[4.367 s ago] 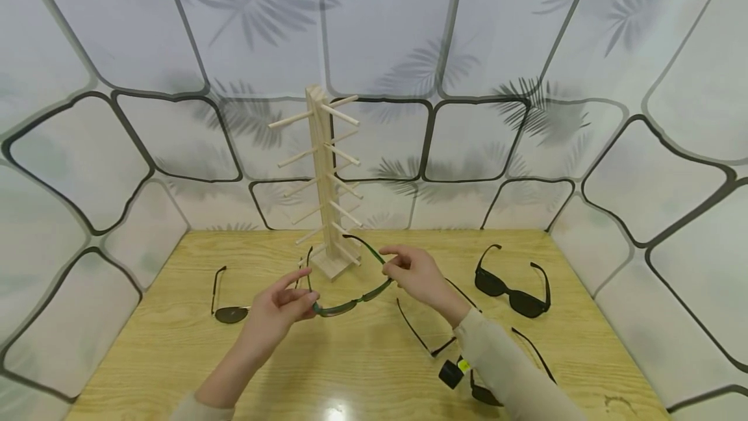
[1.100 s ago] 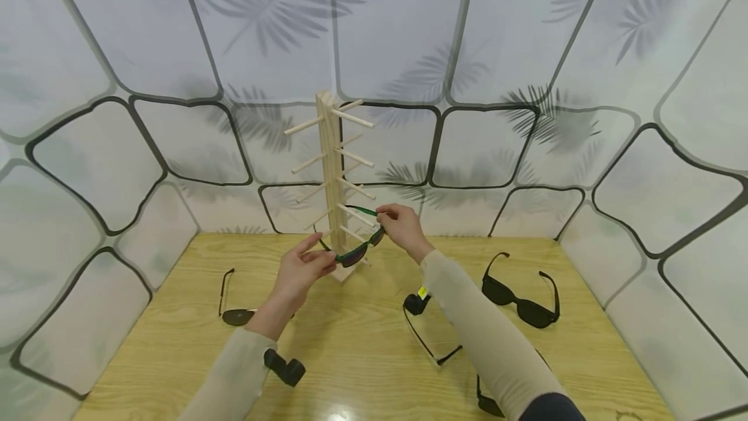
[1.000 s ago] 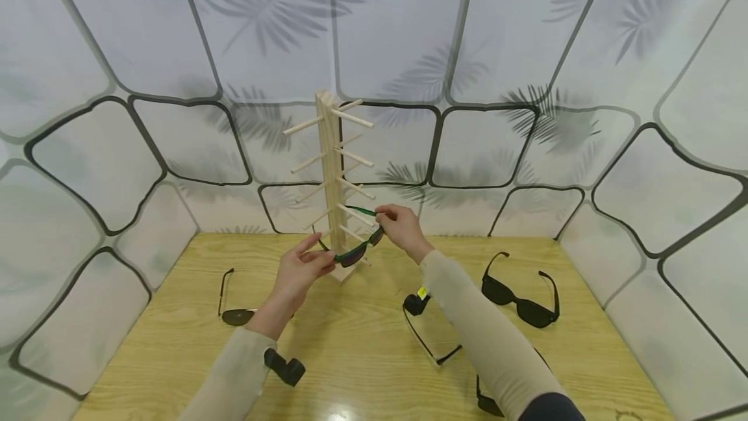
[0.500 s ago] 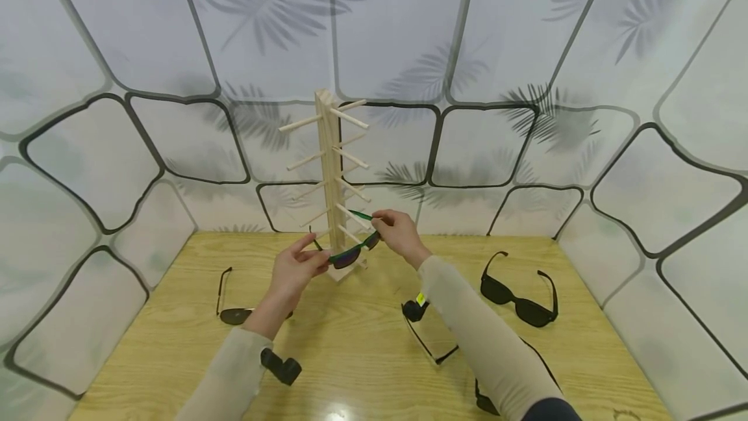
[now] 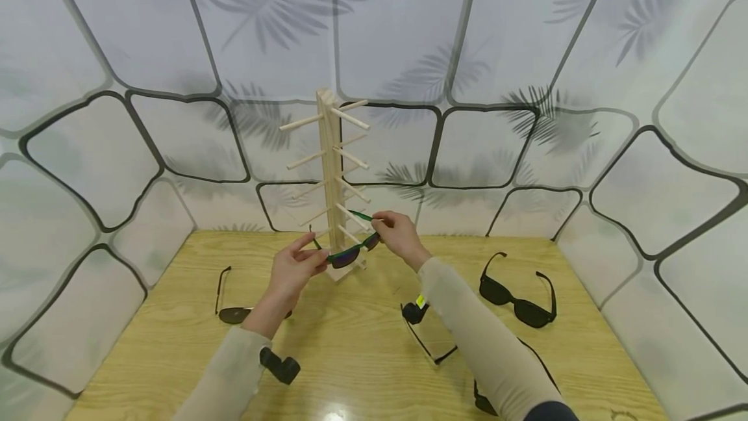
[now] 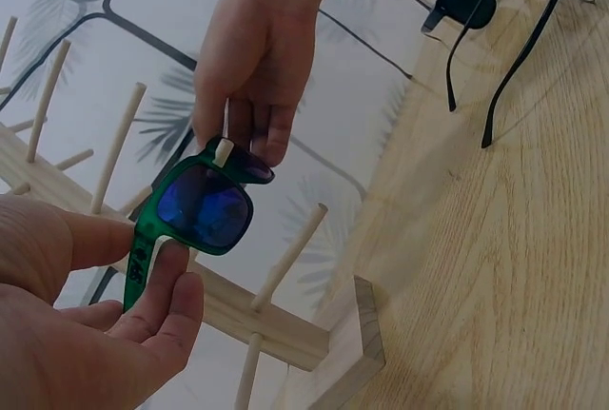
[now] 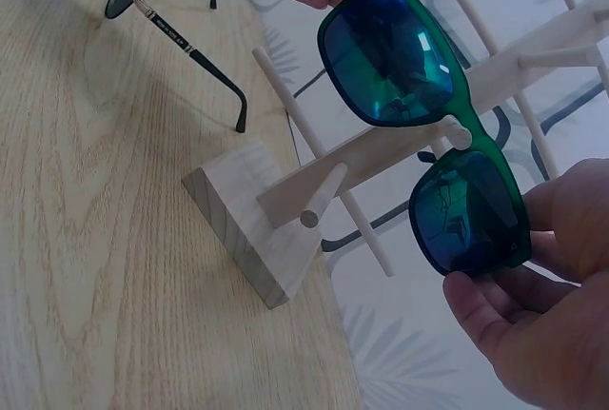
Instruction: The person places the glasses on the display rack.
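Note:
Green-framed sunglasses (image 5: pixel 346 257) with blue mirrored lenses (image 7: pixel 390 58) are at the lower pegs of a wooden display stand (image 5: pixel 327 154). A peg tip shows at their nose bridge in both wrist views. My left hand (image 5: pixel 295 270) pinches the frame at its left hinge, thumb and fingers on either side of the green temple (image 6: pixel 141 263). At the other end, my right hand (image 5: pixel 400 236) pinches the right corner. The temples point back past the post, partly hidden by hands and pegs. Other pegs hold nothing.
Thin-framed sunglasses (image 5: pixel 235 315) lie on the table (image 5: pixel 350 356) at left, partly behind the left forearm. Black sunglasses (image 5: pixel 514 301) lie at right. Eyeglasses (image 5: pixel 422 341) and another dark pair (image 5: pixel 485 401) are partly covered by the right sleeve. Patterned walls (image 5: pixel 386 31) surround the table.
Since the oldest frame, both hands have carried the green sunglasses forward and up from in front of the stand to its lower pegs. Over the last second they shift only slightly left.

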### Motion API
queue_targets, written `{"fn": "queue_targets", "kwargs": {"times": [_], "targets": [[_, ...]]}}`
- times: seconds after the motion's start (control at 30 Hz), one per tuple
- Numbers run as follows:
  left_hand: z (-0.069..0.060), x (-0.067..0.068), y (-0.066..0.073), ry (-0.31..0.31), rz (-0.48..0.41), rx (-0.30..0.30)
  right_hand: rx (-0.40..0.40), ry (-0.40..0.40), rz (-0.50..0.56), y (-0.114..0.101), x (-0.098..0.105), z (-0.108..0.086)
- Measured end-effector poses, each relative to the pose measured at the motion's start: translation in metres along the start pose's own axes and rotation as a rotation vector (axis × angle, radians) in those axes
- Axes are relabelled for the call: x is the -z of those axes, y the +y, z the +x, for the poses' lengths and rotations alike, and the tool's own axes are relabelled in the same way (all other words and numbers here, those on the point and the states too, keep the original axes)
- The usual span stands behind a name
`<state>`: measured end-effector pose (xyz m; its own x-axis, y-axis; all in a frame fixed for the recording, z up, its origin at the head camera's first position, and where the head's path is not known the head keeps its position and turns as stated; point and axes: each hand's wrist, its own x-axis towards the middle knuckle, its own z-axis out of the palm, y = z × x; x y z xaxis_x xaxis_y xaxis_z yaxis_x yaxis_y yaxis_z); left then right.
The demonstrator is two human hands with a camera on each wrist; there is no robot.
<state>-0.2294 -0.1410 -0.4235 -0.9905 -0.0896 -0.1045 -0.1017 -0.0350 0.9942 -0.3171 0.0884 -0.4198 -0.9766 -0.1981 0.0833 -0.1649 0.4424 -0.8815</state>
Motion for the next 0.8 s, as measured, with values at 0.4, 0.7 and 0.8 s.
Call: {"fn": "queue_targets", "kwargs": {"times": [0.4, 0.7, 0.8], "targets": [[0.001, 0.001, -0.001, -0.014, 0.01, -0.022, 0.008, 0.001, -0.004, 0.004, 0.0, 0.001], [-0.005, 0.004, 0.0, -0.046, 0.087, -0.069, 0.0, 0.003, -0.01, -0.001, 0.005, -0.004], [-0.011, 0.005, 0.003, -0.057, 0.156, -0.093, 0.004, 0.007, -0.023, -0.002, 0.011, -0.006]]}}
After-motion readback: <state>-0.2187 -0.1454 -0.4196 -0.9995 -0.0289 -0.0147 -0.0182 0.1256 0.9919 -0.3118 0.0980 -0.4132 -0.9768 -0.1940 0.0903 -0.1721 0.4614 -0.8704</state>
